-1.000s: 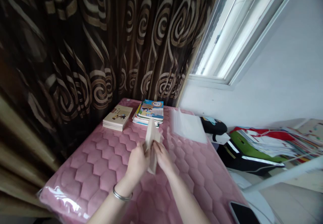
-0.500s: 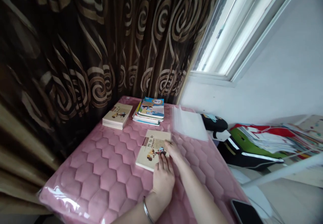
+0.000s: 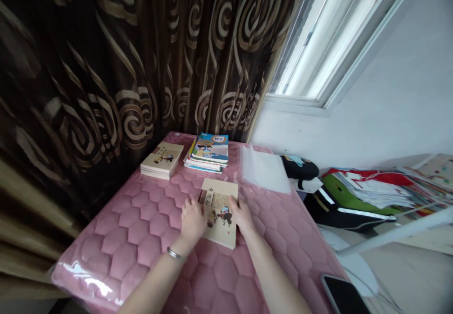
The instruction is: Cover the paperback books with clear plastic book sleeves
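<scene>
A cream-coloured book (image 3: pixel 220 205) with Chinese characters and small painted figures on its cover lies on the pink padded tabletop (image 3: pixel 148 227), under a clear sheet. My left hand (image 3: pixel 194 218), with a silver bangle at the wrist, has its fingers curled at the book's left edge. On the opposite side, my right hand (image 3: pixel 242 214) grips the right edge, its thumb over the cover and its other fingers mostly hidden. Behind to the left sits a stack of matching cream books (image 3: pixel 163 159). Beside that is a pile of textbooks (image 3: pixel 208 152), a blue one on top.
Clear plastic sleeves (image 3: pixel 266 169) lie at the back right. A phone (image 3: pixel 344 295) rests at the near right edge. Past that edge are a black pouch (image 3: pixel 300 170), a green and black bag (image 3: pixel 348 205) and papers (image 3: pixel 375 189). A patterned curtain (image 3: pixel 198 59) hangs behind.
My left hand has moved from the book's lower right part to its left edge. The book has turned slightly and its lower end has shifted right. My right hand stays at the right edge.
</scene>
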A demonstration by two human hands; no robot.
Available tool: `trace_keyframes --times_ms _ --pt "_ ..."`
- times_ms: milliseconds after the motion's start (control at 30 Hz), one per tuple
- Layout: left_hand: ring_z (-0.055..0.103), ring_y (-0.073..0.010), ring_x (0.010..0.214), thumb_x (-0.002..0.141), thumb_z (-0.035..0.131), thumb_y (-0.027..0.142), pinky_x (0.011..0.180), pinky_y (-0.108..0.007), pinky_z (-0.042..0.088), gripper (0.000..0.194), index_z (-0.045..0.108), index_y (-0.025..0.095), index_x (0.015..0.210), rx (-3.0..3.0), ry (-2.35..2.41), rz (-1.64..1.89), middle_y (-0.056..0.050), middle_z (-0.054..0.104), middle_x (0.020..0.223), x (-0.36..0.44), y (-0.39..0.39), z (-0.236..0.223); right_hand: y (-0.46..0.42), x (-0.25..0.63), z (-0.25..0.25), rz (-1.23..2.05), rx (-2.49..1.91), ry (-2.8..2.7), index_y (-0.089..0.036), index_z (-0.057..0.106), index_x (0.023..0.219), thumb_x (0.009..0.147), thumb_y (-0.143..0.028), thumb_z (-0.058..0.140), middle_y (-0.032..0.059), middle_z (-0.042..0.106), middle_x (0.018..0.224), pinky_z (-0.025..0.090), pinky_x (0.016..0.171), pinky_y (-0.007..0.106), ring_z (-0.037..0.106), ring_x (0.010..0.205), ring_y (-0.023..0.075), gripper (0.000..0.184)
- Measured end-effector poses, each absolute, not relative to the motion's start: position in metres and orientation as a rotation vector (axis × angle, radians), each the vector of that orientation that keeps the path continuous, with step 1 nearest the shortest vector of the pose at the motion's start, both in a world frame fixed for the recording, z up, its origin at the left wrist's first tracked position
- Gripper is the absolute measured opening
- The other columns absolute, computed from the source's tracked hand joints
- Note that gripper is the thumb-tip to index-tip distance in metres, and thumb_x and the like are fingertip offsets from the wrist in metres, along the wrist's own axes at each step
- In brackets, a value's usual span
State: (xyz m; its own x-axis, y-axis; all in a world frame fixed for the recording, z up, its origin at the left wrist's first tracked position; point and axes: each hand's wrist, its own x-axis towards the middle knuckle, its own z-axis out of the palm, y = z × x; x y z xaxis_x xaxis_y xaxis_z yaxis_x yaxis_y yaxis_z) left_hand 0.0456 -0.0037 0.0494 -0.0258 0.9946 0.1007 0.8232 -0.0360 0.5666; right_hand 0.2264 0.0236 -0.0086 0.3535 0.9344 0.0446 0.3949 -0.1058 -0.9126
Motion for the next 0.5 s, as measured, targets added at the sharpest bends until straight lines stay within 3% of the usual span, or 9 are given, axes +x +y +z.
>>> trace_keyframes --times_ms 167,333,500 --pt "0.069 -0.0211 0.096 0.099 0.035 0.025 0.078 -0.028 0.049 0.027 0.058 0.012 0.105 1.77 1.767 0.666 -0.016 0.072 0.103 0.029 0.039 0.044 0.015 0.221 -0.003 0.704 -1.639 -1.151 -0.016 0.063 0.11 0.088 -0.056 0.041 0.0128 0.074 0.105 0.054 0.078 0.031 0.069 0.094 0.0249 0.051" --pt "0.071 -0.0207 0.093 0.098 0.033 0.018 0.075 -0.027 0.049 0.026 0.056 0.011 0.107 1.785 1.813 0.679 -0.017 0.073 0.102 0.036 0.044 0.036 0.021 0.22 0.022 0.565 -1.819 -1.29 -0.02 0.067 0.104 0.09 -0.05 0.039 0.0087 0.075 0.097 0.051 0.078 0.03 0.069 0.093 0.0245 0.044" --pt "0.068 -0.0222 0.1 0.092 0.032 0.005 0.086 -0.03 0.05 0.034 0.05 0.002 0.121 1.973 1.843 0.766 -0.024 0.068 0.109 0.037 0.048 0.028 0.032 0.219 0.033 0.498 -1.922 -1.412 -0.019 0.071 0.09 0.092 -0.043 0.04 0.01 0.075 0.092 0.048 0.074 0.026 0.069 0.09 0.023 0.039"
